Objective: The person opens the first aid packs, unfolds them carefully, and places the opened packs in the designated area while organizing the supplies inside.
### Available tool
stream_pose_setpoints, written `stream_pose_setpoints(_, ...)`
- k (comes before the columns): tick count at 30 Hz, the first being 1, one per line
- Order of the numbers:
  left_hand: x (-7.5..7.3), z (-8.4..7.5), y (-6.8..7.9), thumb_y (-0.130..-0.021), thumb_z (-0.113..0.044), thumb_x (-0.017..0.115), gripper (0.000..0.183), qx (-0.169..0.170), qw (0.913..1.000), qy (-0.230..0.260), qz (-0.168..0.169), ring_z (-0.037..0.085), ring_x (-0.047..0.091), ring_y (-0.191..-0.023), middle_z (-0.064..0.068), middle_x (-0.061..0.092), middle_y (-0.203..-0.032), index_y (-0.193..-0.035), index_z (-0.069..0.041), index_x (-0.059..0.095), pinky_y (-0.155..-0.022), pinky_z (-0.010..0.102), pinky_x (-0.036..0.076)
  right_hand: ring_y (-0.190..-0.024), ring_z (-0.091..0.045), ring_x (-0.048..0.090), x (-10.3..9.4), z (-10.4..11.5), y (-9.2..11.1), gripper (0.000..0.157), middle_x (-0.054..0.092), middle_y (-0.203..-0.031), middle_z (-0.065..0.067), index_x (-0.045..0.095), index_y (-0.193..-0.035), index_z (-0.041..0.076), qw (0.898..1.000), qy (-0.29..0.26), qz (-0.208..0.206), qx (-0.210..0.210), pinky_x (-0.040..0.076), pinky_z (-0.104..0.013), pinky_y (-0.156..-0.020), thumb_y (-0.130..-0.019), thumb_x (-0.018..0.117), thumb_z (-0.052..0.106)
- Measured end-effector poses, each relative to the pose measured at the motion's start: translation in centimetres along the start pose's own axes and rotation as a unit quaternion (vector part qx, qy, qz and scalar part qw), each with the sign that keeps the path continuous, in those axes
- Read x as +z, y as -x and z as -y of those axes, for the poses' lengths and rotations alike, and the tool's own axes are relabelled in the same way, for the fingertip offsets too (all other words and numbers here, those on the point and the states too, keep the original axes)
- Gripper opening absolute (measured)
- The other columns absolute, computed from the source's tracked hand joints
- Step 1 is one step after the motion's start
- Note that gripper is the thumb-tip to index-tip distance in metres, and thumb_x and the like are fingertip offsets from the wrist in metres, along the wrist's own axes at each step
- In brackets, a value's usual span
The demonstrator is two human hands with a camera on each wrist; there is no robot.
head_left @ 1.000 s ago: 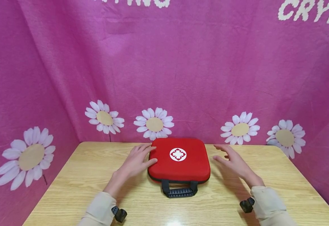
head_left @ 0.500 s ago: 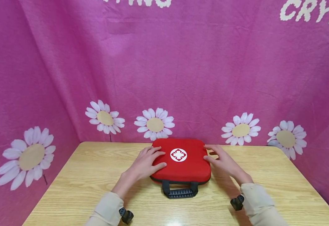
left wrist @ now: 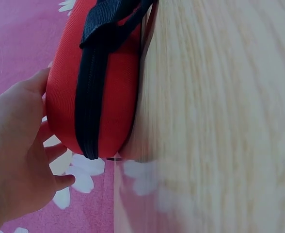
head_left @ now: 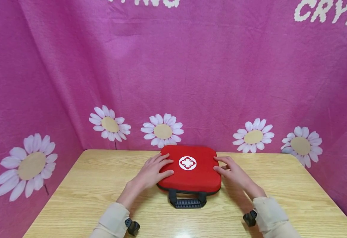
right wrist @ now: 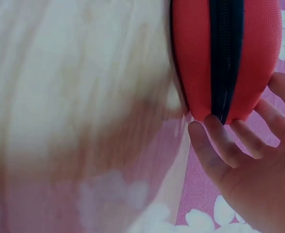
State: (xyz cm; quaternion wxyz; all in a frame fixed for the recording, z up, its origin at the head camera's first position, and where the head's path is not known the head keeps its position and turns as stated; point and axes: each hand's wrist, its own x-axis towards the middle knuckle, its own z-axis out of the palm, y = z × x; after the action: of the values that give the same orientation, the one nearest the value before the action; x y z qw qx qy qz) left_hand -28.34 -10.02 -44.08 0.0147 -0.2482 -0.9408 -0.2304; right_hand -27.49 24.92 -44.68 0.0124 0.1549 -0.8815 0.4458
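A red first-aid case [head_left: 200, 177] with a white cross emblem [head_left: 187, 163] lies flat on the table, its black handle [head_left: 188, 203] toward me. My left hand [head_left: 151, 172] rests on the case's left part, fingers spread over the top edge. At the right edge, my right hand [head_left: 234, 173] has its thumb and forefinger on the top rim. In the right wrist view, the other fingers [right wrist: 225, 141] reach loosely along the case's end, close to the zipper [right wrist: 223, 63]. The zipper band [left wrist: 90, 104] appears fastened in the left wrist view.
The wooden table [head_left: 102, 185] ends at a pink curtain [head_left: 209, 76] printed with white daisies, close behind the case. The curtain also hangs at the left and right sides. Small black cameras [head_left: 132, 227] sit on both wrists.
Both hands have moved inward to the case: the left slid further onto its top, the right came from apart to its right edge. The case has stayed about where it was.
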Motion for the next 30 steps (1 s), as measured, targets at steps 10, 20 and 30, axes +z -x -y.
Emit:
stream_pose_setpoints(10, -0.2, 0.7, -0.1, -0.094, -0.056, 0.055, 0.065, -0.008, 0.9998, -0.018, 0.008, 0.033, 0.022, -0.151, 0.002, 0.031, -0.163, -0.150, -0.025, 0.046, -0.120, 0.060, 0.017, -0.096, -0.026, 0.069, 0.8, 1.1, 1.3, 0.052, 0.047, -0.131, -0.023, 0.052, -0.139, -0.003, 1.000, -0.007, -0.017, 0.003, 0.051, -0.020, -0.078, -0.095, 0.067, 0.020)
stream_pose_setpoints(20, -1.3, 0.7, -0.1, -0.095, -0.054, 0.056, 0.067, -0.039, 0.9972, -0.055, 0.032, 0.035, 0.019, -0.152, 0.006, 0.028, -0.164, -0.152, -0.021, 0.042, -0.119, 0.061, 0.015, -0.089, -0.021, 0.067, 1.5, 1.8, 2.2, 0.052, 0.050, -0.132, -0.020, 0.054, -0.137, 0.002, 0.999, 0.010, -0.022, 0.027, 0.052, -0.022, -0.079, -0.092, 0.071, 0.023)
stream_pose_setpoints(30, -1.8, 0.4, 0.0, -0.096, -0.050, 0.055, 0.066, -0.042, 0.9963, -0.055, 0.050, 0.035, 0.022, -0.150, 0.009, 0.026, -0.163, -0.153, -0.020, 0.040, -0.119, 0.061, 0.019, -0.087, -0.019, 0.067, 1.8, 2.3, 2.6, 0.049, 0.054, -0.125, -0.016, 0.059, -0.132, 0.001, 0.999, 0.021, -0.037, 0.024, 0.052, -0.023, -0.081, -0.090, 0.073, 0.024)
